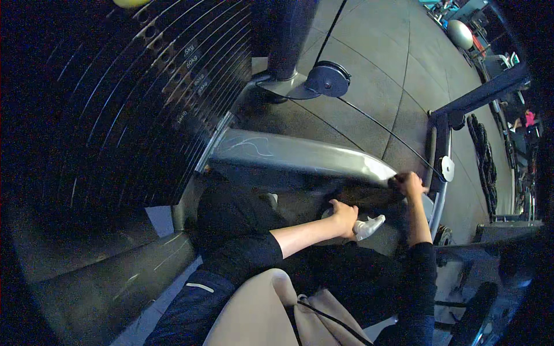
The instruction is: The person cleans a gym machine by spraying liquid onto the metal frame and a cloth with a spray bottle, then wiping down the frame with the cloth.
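Note:
My left hand (345,217) is low in front of me, beneath the silver-grey base beam (294,151) of a cable weight machine. Its fingers are partly bent. Against its palm side shows a crumpled-looking white object (369,228); whether I grip it, and whether it is a cloth or a shoe, I cannot tell. My right hand (412,185) is at the rounded far end of the beam, fingers curled and blurred. Something dark lies by those fingertips, too blurred to name. Shadow hides much of the area under the beam.
A dark weight stack (173,86) with kilogram marks rises at left. A black cable (381,125) runs from a pulley (329,80) to a white-faced wheel (447,168) beside my right hand. Battle ropes (482,164) and a silver exercise ball (460,34) lie farther right.

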